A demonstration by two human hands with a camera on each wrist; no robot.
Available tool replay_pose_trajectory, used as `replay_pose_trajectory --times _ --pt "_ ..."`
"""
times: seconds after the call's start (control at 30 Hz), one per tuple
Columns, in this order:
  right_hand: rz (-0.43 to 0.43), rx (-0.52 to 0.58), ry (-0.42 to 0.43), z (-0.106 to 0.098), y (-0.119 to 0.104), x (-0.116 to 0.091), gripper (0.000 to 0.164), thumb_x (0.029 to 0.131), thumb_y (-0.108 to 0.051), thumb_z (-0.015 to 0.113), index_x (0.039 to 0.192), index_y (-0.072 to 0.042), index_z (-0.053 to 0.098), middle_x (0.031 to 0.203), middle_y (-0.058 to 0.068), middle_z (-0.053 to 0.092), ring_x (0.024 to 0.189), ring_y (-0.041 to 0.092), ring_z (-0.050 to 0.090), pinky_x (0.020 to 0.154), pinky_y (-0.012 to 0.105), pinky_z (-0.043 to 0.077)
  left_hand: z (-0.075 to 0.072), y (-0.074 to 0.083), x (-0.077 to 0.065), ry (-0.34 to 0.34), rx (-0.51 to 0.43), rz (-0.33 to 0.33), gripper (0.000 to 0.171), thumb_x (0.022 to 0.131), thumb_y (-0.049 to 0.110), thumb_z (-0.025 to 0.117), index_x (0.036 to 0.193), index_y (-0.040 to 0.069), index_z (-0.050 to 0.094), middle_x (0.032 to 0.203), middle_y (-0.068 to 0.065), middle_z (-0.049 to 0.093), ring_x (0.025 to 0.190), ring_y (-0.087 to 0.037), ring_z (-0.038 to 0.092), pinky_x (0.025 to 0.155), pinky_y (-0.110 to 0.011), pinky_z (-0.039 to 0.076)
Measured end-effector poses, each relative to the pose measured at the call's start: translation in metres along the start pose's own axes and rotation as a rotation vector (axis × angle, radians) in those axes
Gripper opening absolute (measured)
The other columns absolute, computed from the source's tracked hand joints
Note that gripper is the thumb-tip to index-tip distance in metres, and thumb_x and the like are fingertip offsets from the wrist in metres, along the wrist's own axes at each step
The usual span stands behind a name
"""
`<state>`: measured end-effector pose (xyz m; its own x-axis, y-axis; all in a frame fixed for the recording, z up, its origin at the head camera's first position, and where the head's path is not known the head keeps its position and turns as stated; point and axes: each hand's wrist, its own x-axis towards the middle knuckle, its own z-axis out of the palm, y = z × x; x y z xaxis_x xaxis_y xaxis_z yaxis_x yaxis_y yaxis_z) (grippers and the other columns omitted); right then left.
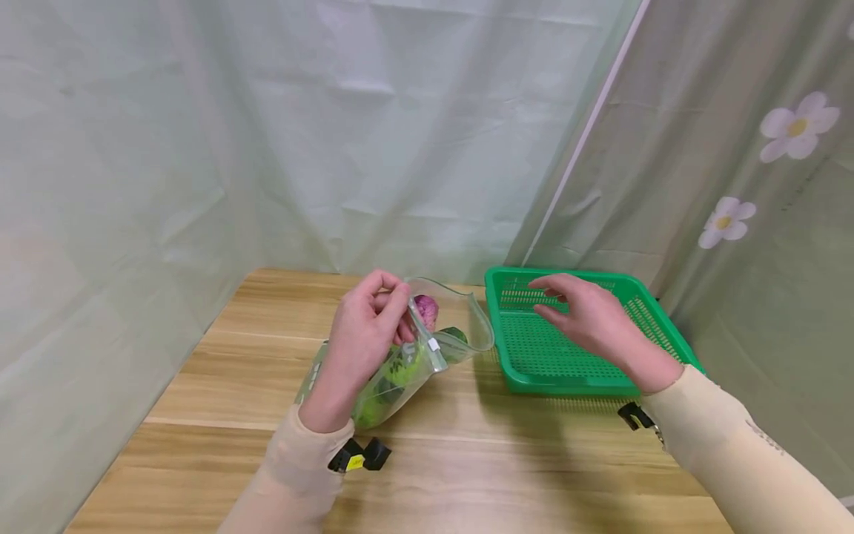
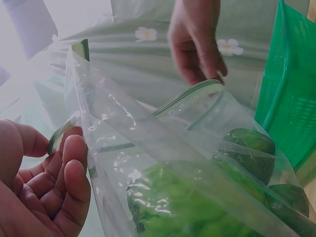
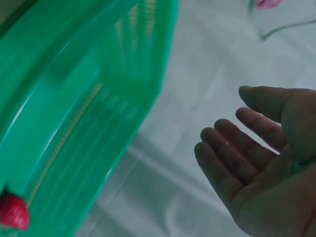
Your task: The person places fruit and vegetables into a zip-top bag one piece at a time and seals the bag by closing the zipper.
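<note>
My left hand (image 1: pixel 370 319) pinches the rim of a clear zip bag (image 1: pixel 477 319) with a white slider (image 1: pixel 434 344). The bag's mouth gapes toward the basket. Inside lie a purple, rounded vegetable (image 1: pixel 427 310), a bright green leafy vegetable (image 2: pixel 182 202) and dark green rounded pieces (image 2: pixel 249 153). Over the green plastic basket (image 1: pixel 560 386) hovers my right hand (image 1: pixel 590 311), its fingers loosely extended and holding nothing. A red, rounded item (image 3: pixel 14 211) sits in the basket in the right wrist view; in the head view it cannot be made out.
The basket stands on the right of the wooden table (image 1: pixel 220 393), close to the bag. A pale curtain (image 1: pixel 400 148) hangs behind the table, with white flowers (image 1: pixel 727 222) printed on its right part.
</note>
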<state>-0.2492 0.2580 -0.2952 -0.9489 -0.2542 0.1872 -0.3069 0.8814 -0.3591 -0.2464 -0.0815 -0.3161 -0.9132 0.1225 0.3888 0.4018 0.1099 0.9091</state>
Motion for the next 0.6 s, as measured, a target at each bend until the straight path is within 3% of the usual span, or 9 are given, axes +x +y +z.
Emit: replay_pose_trajectory --times 0.33,0.6 --pt "0.119 -0.09 -0.081 -0.009 0.047 0.001 0.053 0.107 -0.028 0.075 0.153 -0.006 0.062 0.146 0.028 0.066 0.132 0.049 0.064 0.104 0.069 0.053 0.0 0.001 0.0 -0.002 0.002 -0.002 0.015 0.114 0.013 0.061 0.103 0.003 0.065 0.07 -0.011 0.071 0.055 -0.028 0.065 0.051 -0.03 0.058" --pt "0.178 -0.14 -0.136 -0.012 0.085 0.002 0.057 0.107 -0.028 0.074 0.155 0.0 0.058 0.152 0.031 0.059 0.137 0.053 0.057 0.105 0.071 0.051 0.001 0.002 0.0 -0.004 0.002 -0.001 0.014 0.114 0.014 0.061 0.105 0.003 0.065 0.07 -0.009 0.072 0.055 -0.027 0.066 0.051 -0.031 0.058"
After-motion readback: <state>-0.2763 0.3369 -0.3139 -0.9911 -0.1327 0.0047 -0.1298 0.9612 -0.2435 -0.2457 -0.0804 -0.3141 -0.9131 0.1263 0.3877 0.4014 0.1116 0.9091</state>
